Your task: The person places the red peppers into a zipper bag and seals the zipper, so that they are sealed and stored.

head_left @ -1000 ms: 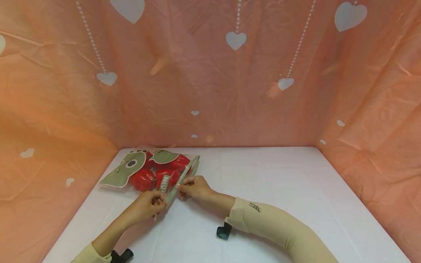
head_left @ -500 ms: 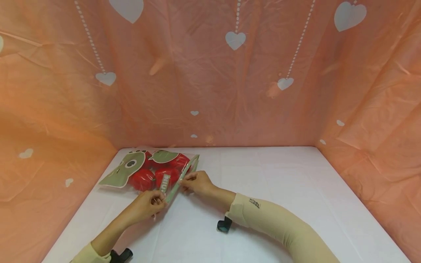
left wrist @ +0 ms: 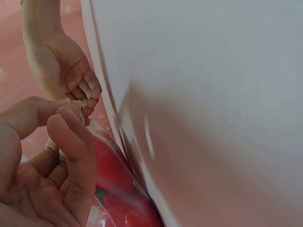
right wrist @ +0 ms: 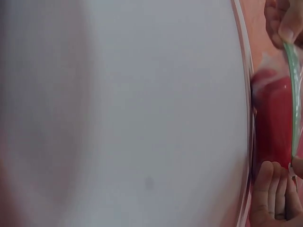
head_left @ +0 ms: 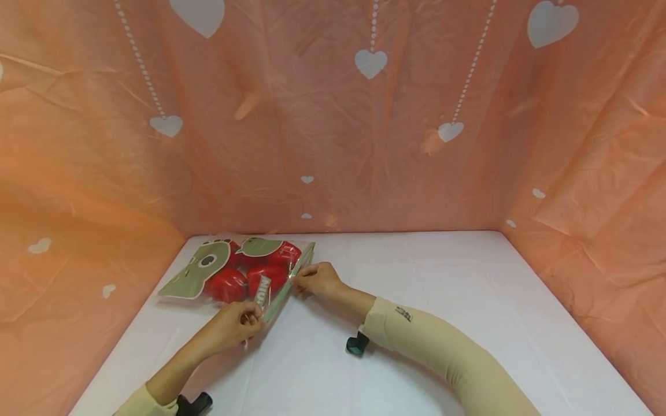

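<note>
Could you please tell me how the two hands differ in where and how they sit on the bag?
The left hand pinches the bag's near corner, closest to the person; the right hand pinches farther along the green strip, toward the wall. The left arm is mostly bare; the right wears a beige sleeve. Both grip the same edge.

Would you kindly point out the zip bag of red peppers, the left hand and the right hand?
zip bag (head_left: 208,271), head view, on its green printed panel.
left hand (head_left: 234,325), head view, on the back of the hand at the bag's near corner.
right hand (head_left: 319,280), head view, on the knuckles at the bag's green zip edge.
</note>
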### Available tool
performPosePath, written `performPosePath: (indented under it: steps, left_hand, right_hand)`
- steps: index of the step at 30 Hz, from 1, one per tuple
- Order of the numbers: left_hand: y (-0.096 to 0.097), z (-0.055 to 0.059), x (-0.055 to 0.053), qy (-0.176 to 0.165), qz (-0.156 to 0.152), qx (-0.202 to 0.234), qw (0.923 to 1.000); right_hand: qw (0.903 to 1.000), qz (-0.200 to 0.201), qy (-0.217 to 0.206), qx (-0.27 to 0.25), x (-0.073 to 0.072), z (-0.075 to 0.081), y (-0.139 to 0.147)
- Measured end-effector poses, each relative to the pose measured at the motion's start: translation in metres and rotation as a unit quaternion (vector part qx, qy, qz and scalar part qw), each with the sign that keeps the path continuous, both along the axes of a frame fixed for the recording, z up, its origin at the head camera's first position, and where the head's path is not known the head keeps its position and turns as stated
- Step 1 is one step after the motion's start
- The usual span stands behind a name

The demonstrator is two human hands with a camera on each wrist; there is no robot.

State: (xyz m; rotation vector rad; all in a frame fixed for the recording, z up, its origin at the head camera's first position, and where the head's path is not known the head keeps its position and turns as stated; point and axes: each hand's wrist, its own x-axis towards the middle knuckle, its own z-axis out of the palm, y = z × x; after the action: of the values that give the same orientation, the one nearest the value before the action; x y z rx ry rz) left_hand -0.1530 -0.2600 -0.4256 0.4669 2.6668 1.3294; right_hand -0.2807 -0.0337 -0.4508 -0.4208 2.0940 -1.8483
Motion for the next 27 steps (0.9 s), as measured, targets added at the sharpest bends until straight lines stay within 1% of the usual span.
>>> performPosePath:
  steps: [4, 8, 12, 17, 23, 27]
  left_hand:
    - [0.001, 0.000, -0.001, -0.005, -0.007, -0.003, 1.0000]
    - [0.000, -0.002, -0.001, -0.006, -0.016, -0.004, 0.9998]
    - [0.000, -0.001, -0.001, -0.011, -0.017, 0.000, 0.9998]
    - [0.000, 0.000, 0.000, -0.014, -0.019, 0.001, 0.9997]
    - [-0.001, -0.001, 0.002, -0.010, -0.024, 0.006, 0.9997]
    - [-0.001, -0.001, 0.004, -0.007, -0.026, 0.008, 0.9996]
  right_hand:
    - [1.0000, -0.005, -0.004, 0.000, -0.007, 0.001, 0.005]
    - [0.9998, -0.009, 0.004, 0.016, -0.014, 0.001, 0.008]
    - [0.9995, -0.016, 0.012, 0.022, -0.020, 0.004, 0.011]
    - [0.9995, -0.028, 0.003, 0.016, -0.028, 0.007, 0.013]
    - [0.9984, -0.055, -0.006, 0.002, -0.040, 0.005, 0.017]
    - [0.9980, -0.062, -0.010, 0.001, -0.046, 0.005, 0.019]
